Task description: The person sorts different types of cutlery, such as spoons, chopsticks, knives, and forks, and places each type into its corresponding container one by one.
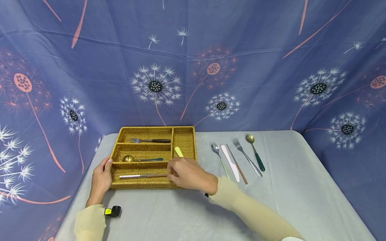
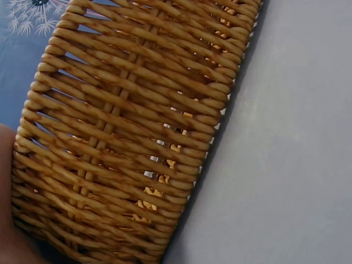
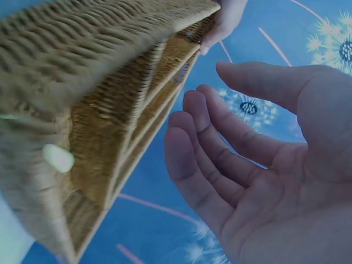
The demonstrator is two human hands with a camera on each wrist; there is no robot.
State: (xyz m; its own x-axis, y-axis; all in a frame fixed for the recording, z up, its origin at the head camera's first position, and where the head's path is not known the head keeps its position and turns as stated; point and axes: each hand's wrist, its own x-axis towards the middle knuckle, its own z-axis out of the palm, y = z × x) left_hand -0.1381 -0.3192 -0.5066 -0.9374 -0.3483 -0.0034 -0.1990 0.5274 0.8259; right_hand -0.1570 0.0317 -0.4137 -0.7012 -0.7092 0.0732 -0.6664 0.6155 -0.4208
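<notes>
Nearest the person, the left hand [image 1: 101,180] rests against the left end of the wicker tray [image 1: 141,183], thumb on the rim and fingers laid along the wall, steadying rather than gripping; the left wrist view shows only the woven wall [image 2: 126,126] close up, with a sliver of the hand at its edge. The right hand [image 1: 188,174] hovers over the tray's near right corner with fingers relaxed and slightly bent, holding nothing, as the right wrist view confirms with an empty palm [image 3: 286,181]; its fingertips lie just beside the end of the white-handled knife [image 1: 141,175], which lies flat in the nearest long compartment.

The sorting looks partly done; behind the knife, a gold spoon with a dark handle [image 1: 140,159] lies in the middle compartment, and a fork with a black handle [image 1: 150,141] in the far one; a pale yellow handle [image 1: 179,151] pokes up in the side compartment at the tray's right, though what utensil it belongs to cannot be told.

What seems left lies to the right on the grey table [image 1: 289,187], well apart from the tray: a silver spoon [image 1: 219,157], a white knife [image 1: 230,163], a slim copper-toned piece [image 1: 237,164], a silver fork [image 1: 246,156] and a gold spoon with a green handle [image 1: 255,152], side by side; so roughly half the cutlery appears put away.
</notes>
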